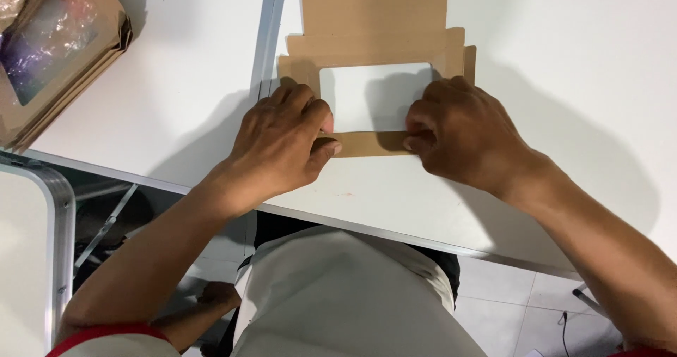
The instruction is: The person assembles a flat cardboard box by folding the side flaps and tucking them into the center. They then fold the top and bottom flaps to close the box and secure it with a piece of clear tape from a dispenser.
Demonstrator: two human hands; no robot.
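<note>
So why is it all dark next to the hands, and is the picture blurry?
Head view: light from above throws soft grey shadows of the left hand and right hand onto the white table and the brown cardboard box; the picture is fairly sharp, with no strong glare.

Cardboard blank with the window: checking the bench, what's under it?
Through the blank's window shows white table. Left hand and right hand cover its near corners; beneath the card itself is hidden.

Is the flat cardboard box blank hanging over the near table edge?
No, the cardboard blank lies wholly on the white table, with bare tabletop between its near strip and the edge.
</note>
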